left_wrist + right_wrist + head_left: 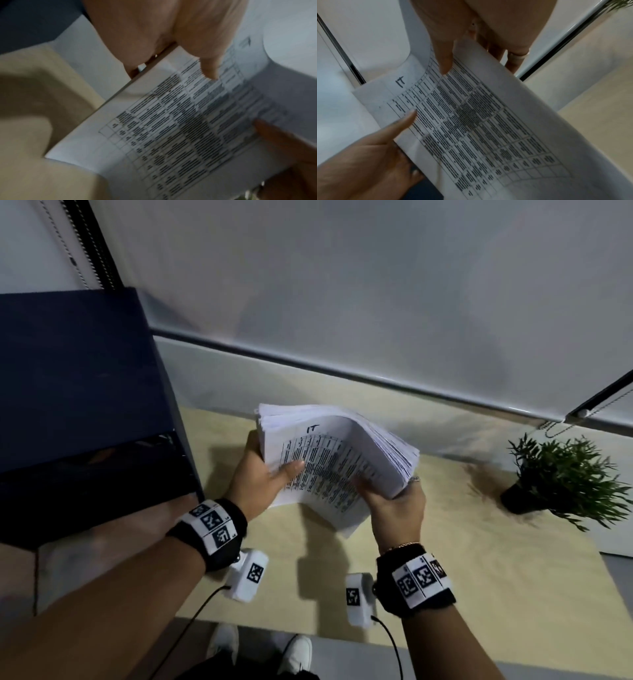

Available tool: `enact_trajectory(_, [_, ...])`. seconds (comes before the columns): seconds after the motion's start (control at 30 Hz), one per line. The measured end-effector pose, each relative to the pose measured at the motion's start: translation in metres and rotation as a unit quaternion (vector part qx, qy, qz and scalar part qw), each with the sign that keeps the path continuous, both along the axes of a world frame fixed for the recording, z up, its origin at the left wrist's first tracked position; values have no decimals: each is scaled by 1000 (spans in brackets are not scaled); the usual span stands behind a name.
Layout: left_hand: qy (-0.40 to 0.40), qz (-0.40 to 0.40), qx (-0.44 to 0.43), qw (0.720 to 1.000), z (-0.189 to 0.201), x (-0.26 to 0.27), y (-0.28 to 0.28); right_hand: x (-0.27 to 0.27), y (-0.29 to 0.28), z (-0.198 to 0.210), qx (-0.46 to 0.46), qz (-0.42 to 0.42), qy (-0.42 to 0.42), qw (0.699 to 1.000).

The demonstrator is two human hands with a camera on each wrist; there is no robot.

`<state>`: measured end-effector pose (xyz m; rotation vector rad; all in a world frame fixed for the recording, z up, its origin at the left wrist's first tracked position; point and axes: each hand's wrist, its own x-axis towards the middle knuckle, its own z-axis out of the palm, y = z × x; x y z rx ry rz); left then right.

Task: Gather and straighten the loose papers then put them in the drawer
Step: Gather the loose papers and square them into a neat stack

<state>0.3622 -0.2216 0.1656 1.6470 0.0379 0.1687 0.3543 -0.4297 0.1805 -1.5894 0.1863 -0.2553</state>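
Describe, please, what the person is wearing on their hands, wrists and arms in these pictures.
The forearms are bare, with no sleeves. Each wrist carries a black band with a white strip of black-and-white square code markers. A white camera block, also bearing a marker, hangs under each wrist, with a thin black cable trailing back. The right hand wears a ring, and a thin gold-coloured bracelet sits at that wrist.
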Motion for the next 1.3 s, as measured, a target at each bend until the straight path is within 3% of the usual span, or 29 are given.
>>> enact_trajectory(0.07, [-6,-11,-94,996,6,4,-2,2,4,8,25,-8,-10,1000])
enact_trajectory(0.17, [-11,-9,-151,988,15,8,-2,2,8,26,42,-32,-52,997])
enact_trajectory(0.37, [-95,76,-142,982,35,14,-9,6,18,43,-4,-84,-158,984])
enact_trajectory(0.53, [-122,138,-89,979,48,22,-13,14,19,47,12,-125,-162,979])
enact_trajectory(0.67, [-112,158,-111,975,51,30,-10,19,16,50,47,-151,-148,976])
enact_trajectory(0.87, [-121,163,-113,972,58,34,-8,7,12,43,3,-68,-142,988])
enact_trajectory(0.93, [-118,121,-108,980,56,31,-5,6,5,29,-19,-38,-115,992])
enact_trajectory(1.03, [-67,44,-116,990,42,28,-1,6,3,11,18,7,-36,999])
enact_trajectory(1.13, [-19,5,-77,997,38,29,3,9,5,-3,-9,-16,13,1000])
enact_trajectory(1.23, [23,20,-3,1000,51,32,13,13,1,2,-17,-24,10,1000])
enact_trajectory(1.3, [-32,65,120,990,65,33,18,17,-4,12,-62,-20,-19,998])
